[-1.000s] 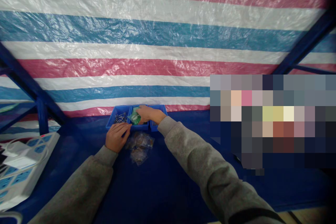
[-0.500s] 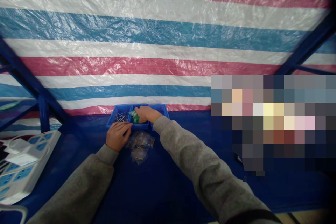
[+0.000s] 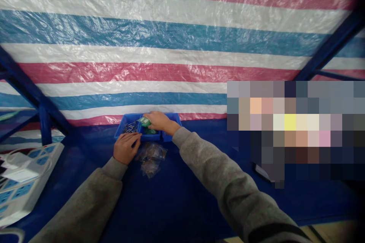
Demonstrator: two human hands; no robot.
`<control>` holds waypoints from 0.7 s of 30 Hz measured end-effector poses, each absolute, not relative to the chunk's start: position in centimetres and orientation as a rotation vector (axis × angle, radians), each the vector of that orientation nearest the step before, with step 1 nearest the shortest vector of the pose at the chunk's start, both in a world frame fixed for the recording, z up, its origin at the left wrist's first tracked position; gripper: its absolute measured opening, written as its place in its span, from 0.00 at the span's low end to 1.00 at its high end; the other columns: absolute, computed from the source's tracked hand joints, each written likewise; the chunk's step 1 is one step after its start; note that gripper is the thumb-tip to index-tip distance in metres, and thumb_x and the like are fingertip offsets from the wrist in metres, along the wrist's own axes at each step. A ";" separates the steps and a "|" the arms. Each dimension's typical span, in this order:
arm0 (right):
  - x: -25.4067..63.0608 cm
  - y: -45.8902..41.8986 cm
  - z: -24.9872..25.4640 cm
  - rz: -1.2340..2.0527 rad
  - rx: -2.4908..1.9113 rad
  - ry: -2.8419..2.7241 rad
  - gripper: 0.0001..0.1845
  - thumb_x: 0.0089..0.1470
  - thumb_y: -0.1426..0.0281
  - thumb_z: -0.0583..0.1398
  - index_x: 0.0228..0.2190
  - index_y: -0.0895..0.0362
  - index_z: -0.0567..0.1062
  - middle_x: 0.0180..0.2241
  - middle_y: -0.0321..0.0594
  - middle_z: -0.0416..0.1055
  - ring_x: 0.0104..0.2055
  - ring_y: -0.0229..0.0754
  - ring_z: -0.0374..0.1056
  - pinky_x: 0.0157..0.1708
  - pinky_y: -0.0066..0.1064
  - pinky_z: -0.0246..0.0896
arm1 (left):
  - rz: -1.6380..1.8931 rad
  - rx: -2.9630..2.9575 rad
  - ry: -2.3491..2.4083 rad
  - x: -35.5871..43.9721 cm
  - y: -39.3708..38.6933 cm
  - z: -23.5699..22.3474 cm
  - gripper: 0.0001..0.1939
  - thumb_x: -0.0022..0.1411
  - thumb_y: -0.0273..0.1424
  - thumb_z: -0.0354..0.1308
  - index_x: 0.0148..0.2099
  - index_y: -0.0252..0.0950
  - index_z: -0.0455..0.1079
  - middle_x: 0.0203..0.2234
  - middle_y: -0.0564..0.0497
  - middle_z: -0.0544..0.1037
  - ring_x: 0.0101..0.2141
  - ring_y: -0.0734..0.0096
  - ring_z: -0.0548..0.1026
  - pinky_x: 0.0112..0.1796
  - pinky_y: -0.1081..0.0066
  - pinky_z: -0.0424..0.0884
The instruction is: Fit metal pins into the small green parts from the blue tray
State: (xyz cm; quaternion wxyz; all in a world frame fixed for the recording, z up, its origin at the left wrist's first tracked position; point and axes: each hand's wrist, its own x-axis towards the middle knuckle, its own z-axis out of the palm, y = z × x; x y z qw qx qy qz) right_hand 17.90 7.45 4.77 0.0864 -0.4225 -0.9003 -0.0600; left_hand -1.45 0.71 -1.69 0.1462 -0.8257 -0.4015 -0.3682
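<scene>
A row of blue plastic bins stands at the back of the table against the striped sheet. Loose screws fill the left bin. At that bin's front rim is my left hand, fingers together over the edge and thumb beside them, closed on it. Over the middle bin, my right hand pinches a small green plastic bag; its contents I cannot make out. More green shows inside the middle bin below. In front of the bins lie several small clear bags with small parts inside.
To the left lies a white power strip with a plugged-in adapter and cable. Blue metal frame bars slant at both sides. A striped plastic sheet hangs behind the blue table surface. The right side is pixelated, with a dark object below it.
My right hand has lifted slightly with the green bag, uncovering green material in the middle bin. My left hand stays at the left bin's rim. The view has shifted a little.
</scene>
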 end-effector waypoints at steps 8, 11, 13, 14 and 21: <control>19.5 2.1 6.2 -0.071 -1.097 -2.458 0.25 0.53 0.67 0.59 0.51 0.58 0.61 0.41 0.45 0.66 0.44 0.45 0.64 0.44 0.34 0.59 | -1.618 -2.122 -1.390 -1.2 -1.0 0.4 0.14 0.63 0.30 0.49 0.48 0.35 0.69 0.39 0.47 0.77 0.41 0.67 0.74 0.45 0.66 0.68; 19.8 -0.9 5.2 -0.056 -1.018 -2.491 0.25 0.52 0.70 0.59 0.52 0.57 0.60 0.44 0.45 0.64 0.47 0.44 0.61 0.46 0.33 0.58 | -1.791 -2.152 -1.359 -1.1 -1.8 1.0 0.15 0.64 0.31 0.47 0.50 0.33 0.66 0.42 0.46 0.74 0.42 0.66 0.73 0.43 0.65 0.70; 19.9 -2.4 4.0 -0.038 -0.997 -2.564 0.29 0.49 0.71 0.61 0.52 0.56 0.60 0.44 0.45 0.64 0.47 0.45 0.61 0.45 0.33 0.59 | -1.779 -2.288 -1.286 -1.0 -2.3 1.0 0.15 0.64 0.32 0.46 0.50 0.33 0.65 0.44 0.45 0.73 0.44 0.65 0.72 0.44 0.65 0.70; 19.9 -3.0 3.4 -0.025 -1.009 -2.584 0.29 0.49 0.72 0.60 0.52 0.56 0.59 0.44 0.45 0.64 0.46 0.45 0.61 0.45 0.33 0.59 | -1.734 -2.372 -1.251 -1.0 -2.5 0.9 0.15 0.64 0.32 0.46 0.50 0.34 0.65 0.45 0.45 0.72 0.45 0.64 0.71 0.44 0.64 0.70; 19.6 -4.0 -0.1 0.107 -1.157 -2.523 0.39 0.44 0.77 0.59 0.57 0.61 0.51 0.50 0.52 0.59 0.52 0.49 0.56 0.50 0.41 0.57 | -1.206 -2.728 -1.238 -0.1 -4.0 -1.0 0.15 0.63 0.32 0.50 0.51 0.37 0.65 0.48 0.46 0.71 0.50 0.64 0.68 0.52 0.62 0.63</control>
